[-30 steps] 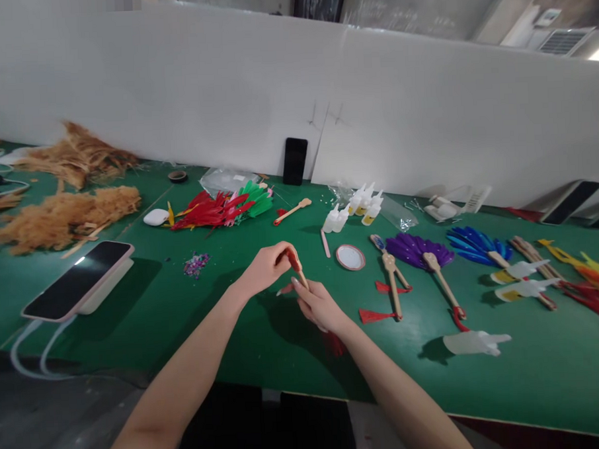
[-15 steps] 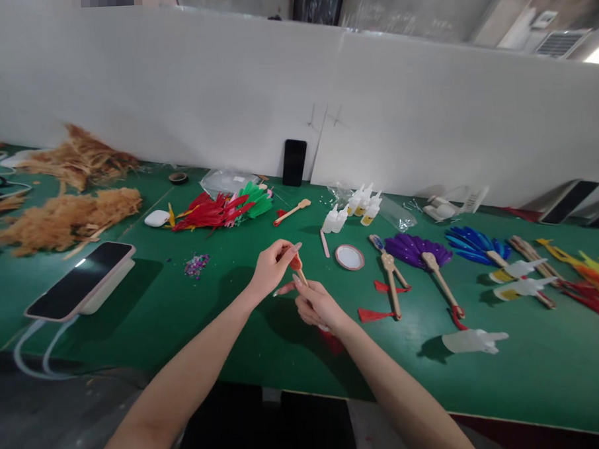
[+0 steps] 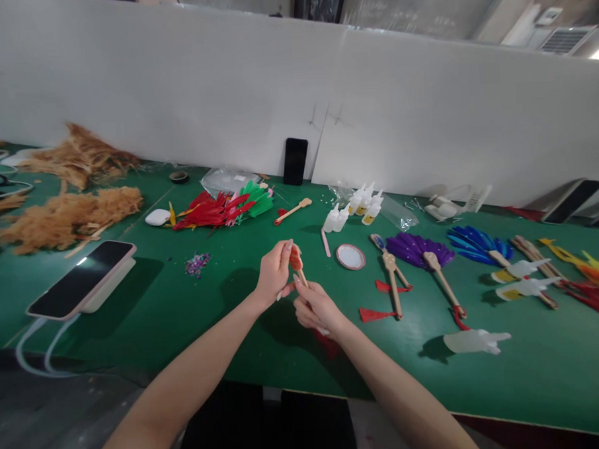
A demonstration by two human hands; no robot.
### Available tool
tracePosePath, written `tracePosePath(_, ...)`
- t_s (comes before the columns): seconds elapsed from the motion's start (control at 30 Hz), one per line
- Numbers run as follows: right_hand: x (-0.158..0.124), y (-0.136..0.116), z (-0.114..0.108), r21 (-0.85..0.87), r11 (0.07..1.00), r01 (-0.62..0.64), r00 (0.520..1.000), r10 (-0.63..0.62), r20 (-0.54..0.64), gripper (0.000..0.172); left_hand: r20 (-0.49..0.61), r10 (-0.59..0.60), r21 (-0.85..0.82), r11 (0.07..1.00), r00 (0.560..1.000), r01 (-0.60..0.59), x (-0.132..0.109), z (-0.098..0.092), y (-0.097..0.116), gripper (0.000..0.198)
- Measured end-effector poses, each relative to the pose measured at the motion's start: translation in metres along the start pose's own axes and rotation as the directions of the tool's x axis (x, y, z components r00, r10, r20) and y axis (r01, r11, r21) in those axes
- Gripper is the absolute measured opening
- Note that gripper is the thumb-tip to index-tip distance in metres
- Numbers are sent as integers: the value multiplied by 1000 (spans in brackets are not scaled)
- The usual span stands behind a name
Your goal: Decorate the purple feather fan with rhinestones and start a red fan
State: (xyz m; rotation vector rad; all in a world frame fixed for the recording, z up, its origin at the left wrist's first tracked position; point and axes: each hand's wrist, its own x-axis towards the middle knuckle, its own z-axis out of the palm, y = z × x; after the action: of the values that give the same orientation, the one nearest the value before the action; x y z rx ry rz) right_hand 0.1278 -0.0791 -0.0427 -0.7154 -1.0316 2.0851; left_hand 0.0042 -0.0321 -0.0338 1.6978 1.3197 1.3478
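Over the near middle of the green table, my right hand (image 3: 317, 308) is closed round the wooden handle of a small fan (image 3: 296, 258). Its reddish-orange head points up and away from me. My left hand (image 3: 275, 270) is closed at the left side of that head, thumb and fingers pressed against it. The fingers cover part of the head. A red tassel (image 3: 327, 344) hangs below my right hand. Beyond the hands lie a pink stick (image 3: 325, 243) and a small round dish (image 3: 351, 256) with white contents.
Several glue bottles (image 3: 361, 202) stand behind the dish. To the right are a purple fan (image 3: 420, 249), a blue fan (image 3: 479, 245) and a glue bottle lying down (image 3: 476, 341). Red feathers (image 3: 214, 210), purple bits (image 3: 197, 264) and a phone (image 3: 83, 279) lie left.
My left hand has turned, and its fingers have shifted along the left side of the fan's head, baring more of it. My right hand keeps its hold on the handle.
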Motion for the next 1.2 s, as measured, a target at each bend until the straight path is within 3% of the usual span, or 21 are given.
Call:
tracePosePath(0.13,-1,1,-2,27,1000,-5,999,4,32,44,-11,-6,-31,999,1000,6,0,-1,2,40)
tracePosePath(0.3,1,4,-3,24,1000,-5,1000,4,30,46,-8,-118,-159,981,993,115,0,-1,3,44)
tracePosePath(0.47,1,3,-3,21,1000,-8,999,7,46,44,-4,-149,-118,982,989,147,0,-1,9,31)
tracePosePath(0.83,1,5,-2,25,1000,3,1000,-3,29,46,-4,-60,-16,998,998,60,2,-4,9,31)
tracePosePath(1.2,3,11,9,-54,998,34,992,-40,-122,52,17,16,37,999,1000,-17,2,-4,5,41)
